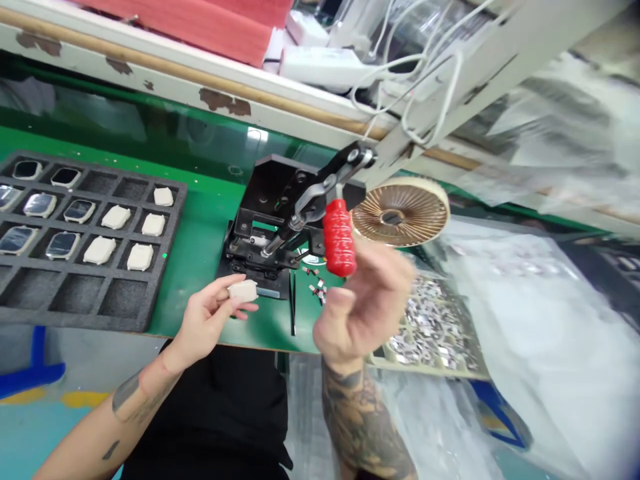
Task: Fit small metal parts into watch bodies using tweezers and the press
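Note:
My left hand (203, 323) pinches a beige watch case (243, 291) between thumb and fingers, just in front of a black press fixture (265, 247). My right hand (367, 303) is beside the red ribbed handle (340, 239) of the fixture's toggle clamp. Its thumb and bent fingers stand apart, and it does not wrap round the handle; whether the fingers touch it I cannot tell. Black tweezers (293, 305) lie on the green mat near small dark-and-red parts (318, 289).
On the left, a grey foam tray (167, 250) holds several watch cases, some with dark screens. A round gold fan (400, 212) stands behind my right hand. Right of it is a tray of small metallic parts (435, 327) beside plastic sheeting (530, 313). White cables (445, 93) hang above.

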A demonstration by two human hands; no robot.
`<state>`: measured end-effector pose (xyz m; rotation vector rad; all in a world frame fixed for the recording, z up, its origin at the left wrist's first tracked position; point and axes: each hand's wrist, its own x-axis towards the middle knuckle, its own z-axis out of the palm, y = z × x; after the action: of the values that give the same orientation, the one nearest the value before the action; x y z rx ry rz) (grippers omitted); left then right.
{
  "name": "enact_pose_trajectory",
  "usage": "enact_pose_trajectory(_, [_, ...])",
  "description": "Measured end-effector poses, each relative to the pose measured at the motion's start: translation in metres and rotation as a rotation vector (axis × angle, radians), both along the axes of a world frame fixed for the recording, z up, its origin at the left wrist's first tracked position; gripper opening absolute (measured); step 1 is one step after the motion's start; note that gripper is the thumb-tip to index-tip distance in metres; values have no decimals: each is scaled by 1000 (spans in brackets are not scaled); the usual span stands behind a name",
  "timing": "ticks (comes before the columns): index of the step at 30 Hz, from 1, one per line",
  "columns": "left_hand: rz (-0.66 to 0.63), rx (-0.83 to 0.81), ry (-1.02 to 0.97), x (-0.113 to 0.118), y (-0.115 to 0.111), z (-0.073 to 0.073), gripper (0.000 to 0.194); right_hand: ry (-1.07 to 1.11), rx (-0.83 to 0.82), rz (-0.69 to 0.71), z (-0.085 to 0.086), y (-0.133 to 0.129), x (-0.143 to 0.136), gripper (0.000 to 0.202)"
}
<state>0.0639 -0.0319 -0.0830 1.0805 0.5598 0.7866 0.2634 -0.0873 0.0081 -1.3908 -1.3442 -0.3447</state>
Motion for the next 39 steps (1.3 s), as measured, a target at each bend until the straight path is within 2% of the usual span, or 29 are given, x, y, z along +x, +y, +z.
enact_pose_trajectory(2, [-9,-87,4,1,3,3,49,-171,172,43,21,24,10,53])
enact_pose_trajectory(4, [-13,-142,15,0,5,4,54,-273,150,102,36,48,13,56])
enact_pose_trajectory(7, [10,-157,43,0,6,4,57,-204,152,12,60,70,4,74])
enact_pose_trajectory(10, [45,-100,101,1,4,3,52,-84,233,-26,84,70,-10,59])
enact_pose_trajectory(12, [57,-57,147,0,3,4,48,-63,243,-60,87,58,-16,54])
enact_pose_trajectory(14, [66,49,206,-5,2,6,42,-60,270,-108,70,39,-18,51])
enact_pose_trajectory(16, [78,247,285,-14,3,10,36,-27,223,-45,36,16,-16,35])
enact_pose_trajectory(18, [104,456,359,-24,6,14,35,-30,-77,146,-5,-3,-15,31])
enact_pose_trajectory(19, [121,534,391,-28,8,15,36,-70,-220,182,-24,-9,-14,34])
enact_pose_trajectory(21, [154,637,447,-31,12,16,40,-172,-462,185,-55,-10,-13,43])
enact_pose_trajectory(23, [159,712,503,-29,16,16,40,-251,-628,140,-73,1,-13,52])
enact_pose_trajectory(26, [181,824,573,-23,18,16,39,-264,-779,131,-83,24,-9,54])
enact_pose_trajectory(29, [242,919,634,-20,17,16,40,-170,-744,142,-81,30,-7,46])
enact_pose_trajectory(33, [250,980,750,-9,19,19,39,45,-577,184,-73,-2,-14,50])
enact_pose_trajectory(36, [159,1024,857,15,27,21,34,153,-518,182,-67,-33,-19,54])
enact_pose_trajectory(39, [49,1042,972,44,37,23,32,176,-508,174,-65,-51,-17,55])
